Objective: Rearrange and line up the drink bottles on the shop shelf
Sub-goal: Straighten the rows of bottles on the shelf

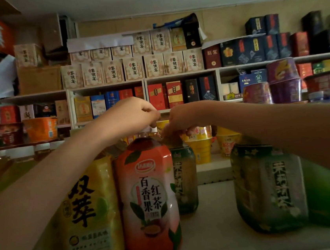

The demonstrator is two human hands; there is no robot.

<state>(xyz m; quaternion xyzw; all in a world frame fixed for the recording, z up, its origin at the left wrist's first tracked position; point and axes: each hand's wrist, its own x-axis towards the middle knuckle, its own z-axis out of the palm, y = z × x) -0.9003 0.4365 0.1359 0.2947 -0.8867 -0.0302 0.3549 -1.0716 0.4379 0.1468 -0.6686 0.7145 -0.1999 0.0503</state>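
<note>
Head view: left grip (136, 115) holds red tea bottle (148, 198), right grip (180, 119) green bottle (184, 180).

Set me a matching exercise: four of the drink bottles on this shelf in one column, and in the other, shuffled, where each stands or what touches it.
Bottles
1. yellow-label bottle
2. orange-red-label bottle
3. dark green bottle at the back
4. dark green bottle at the front

Places and states
A. top gripped by the right hand
B. beneath the right forearm, no hand on it
C. cap gripped by the left hand
D. leftmost of the four, beneath the left forearm

Pairs: 1-D, 2-C, 3-A, 4-B
</note>
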